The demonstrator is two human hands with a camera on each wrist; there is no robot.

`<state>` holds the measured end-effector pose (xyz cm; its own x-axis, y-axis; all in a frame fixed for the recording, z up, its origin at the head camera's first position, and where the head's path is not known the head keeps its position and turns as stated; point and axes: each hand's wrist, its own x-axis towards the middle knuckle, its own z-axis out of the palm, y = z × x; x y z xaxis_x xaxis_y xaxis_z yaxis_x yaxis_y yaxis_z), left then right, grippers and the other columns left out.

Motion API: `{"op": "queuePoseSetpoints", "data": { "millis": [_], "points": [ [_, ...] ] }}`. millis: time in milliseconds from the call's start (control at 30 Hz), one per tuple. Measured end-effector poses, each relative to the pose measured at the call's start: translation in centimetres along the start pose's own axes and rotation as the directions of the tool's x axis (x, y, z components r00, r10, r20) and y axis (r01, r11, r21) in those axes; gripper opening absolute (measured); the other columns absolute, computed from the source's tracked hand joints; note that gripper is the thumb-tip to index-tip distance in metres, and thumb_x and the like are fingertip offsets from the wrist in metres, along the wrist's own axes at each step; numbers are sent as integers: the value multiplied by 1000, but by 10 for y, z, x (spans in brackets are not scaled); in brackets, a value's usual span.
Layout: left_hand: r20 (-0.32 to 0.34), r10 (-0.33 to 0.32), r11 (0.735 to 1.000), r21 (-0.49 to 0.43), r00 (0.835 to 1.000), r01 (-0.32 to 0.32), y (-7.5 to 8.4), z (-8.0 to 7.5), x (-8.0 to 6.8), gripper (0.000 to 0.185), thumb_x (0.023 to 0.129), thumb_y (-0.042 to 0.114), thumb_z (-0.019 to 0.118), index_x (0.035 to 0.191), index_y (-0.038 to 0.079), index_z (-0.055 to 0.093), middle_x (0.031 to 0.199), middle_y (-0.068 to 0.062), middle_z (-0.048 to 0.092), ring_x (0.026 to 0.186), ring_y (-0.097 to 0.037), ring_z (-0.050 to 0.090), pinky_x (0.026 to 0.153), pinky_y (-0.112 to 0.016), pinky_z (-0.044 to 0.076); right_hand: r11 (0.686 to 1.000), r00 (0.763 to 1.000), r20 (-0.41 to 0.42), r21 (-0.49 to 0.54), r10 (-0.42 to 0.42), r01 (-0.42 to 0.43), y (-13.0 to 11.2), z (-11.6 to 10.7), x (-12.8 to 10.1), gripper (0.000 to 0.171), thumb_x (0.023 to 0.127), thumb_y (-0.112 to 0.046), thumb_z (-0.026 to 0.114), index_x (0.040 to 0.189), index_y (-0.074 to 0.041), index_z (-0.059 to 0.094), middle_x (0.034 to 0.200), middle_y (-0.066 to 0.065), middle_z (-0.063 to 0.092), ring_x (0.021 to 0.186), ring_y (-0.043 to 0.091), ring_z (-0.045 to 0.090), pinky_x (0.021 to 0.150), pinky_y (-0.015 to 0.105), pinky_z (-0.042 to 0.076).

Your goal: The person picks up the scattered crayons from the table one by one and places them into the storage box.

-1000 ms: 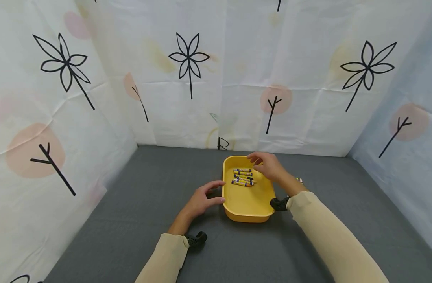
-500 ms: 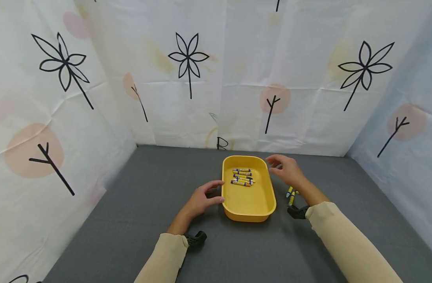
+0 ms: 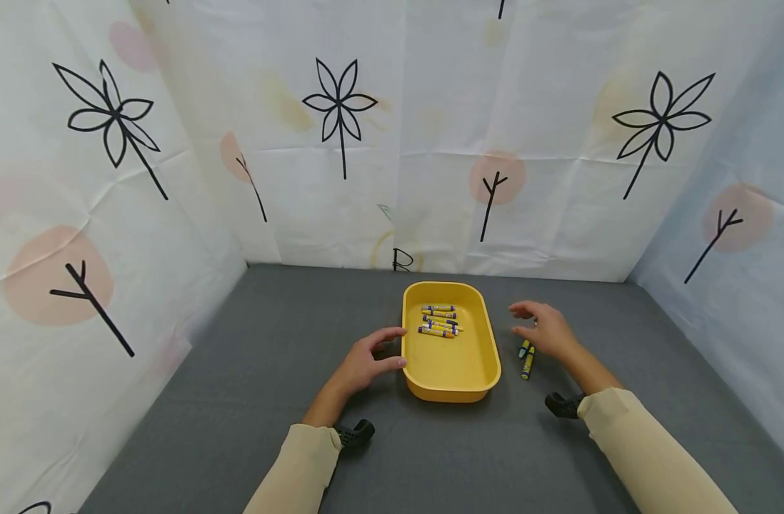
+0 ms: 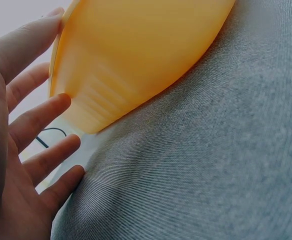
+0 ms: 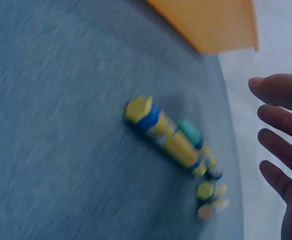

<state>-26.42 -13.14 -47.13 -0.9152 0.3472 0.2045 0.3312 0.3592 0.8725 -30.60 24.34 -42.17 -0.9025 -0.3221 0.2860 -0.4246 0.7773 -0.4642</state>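
Observation:
A yellow oval tray (image 3: 459,389) (image 4: 136,55) sits on the grey cloth, with several crayons (image 3: 440,321) lying in its far half. My left hand (image 3: 366,357) (image 4: 21,145) rests against the tray's left rim, fingers straight, thumb on the edge. My right hand (image 3: 546,330) (image 5: 283,135) hovers to the right of the tray, fingers relaxed and holding nothing. Below it on the cloth lie loose crayons (image 3: 527,357) (image 5: 171,137), a yellow-tipped one nearest; more are partly hidden under the hand.
White sheets printed with black flowers and pink circles wall in the grey surface (image 3: 238,400) at the back and both sides. Bare grey cloth lies left of the tray and toward the front.
My right hand has left the tray and moved right and toward me, now over the loose crayons on the cloth. The left hand and tray have stayed put.

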Motion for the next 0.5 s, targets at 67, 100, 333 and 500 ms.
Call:
{"op": "queuePoseSetpoints", "data": {
  "millis": [67, 100, 333, 500],
  "points": [
    [1, 3, 1000, -5, 1000, -3, 0, 0, 0, 51, 86, 33, 75, 134, 28, 58, 139, 6, 52, 129, -19, 46, 108, -46, 35, 1000, 1000, 11, -13, 8, -8, 5, 0, -3, 41, 86, -6, 73, 122, 5, 60, 112, 23, 64, 105, 42, 54, 89, 60, 42],
    [1, 5, 1000, -6, 1000, -5, 0, 0, 0, 51, 86, 33, 75, 134, 27, 58, 139, 6, 52, 130, -19, 46, 108, -45, 35, 1000, 1000, 18, -15, 13, -13, 7, -1, -5, 42, 85, -7, 74, 123, 5, 59, 113, 23, 64, 106, 43, 54, 91, 62, 40],
    [9, 13, 1000, -25, 1000, -13, 9, 0, 0, 54, 87, 24, 75, 137, 16, 56, 141, -4, 51, 131, -27, 44, 108, -50, 33, 996, 992, 90, -32, 89, -86, 19, -2, -15, 55, 86, -17, 75, 132, 3, 53, 121, 26, 60, 113, 46, 47, 92, 64, 37],
    [39, 4, 1000, -20, 999, -4, 38, -7, -10, 53, 89, 19, 72, 138, 7, 54, 142, -10, 50, 132, -31, 43, 108, -52, 33, 993, 991, 92, -68, 98, -92, 27, 0, -19, 59, 84, -23, 77, 132, 2, 53, 122, 25, 60, 113, 45, 46, 93, 65, 35]
  ]
}}
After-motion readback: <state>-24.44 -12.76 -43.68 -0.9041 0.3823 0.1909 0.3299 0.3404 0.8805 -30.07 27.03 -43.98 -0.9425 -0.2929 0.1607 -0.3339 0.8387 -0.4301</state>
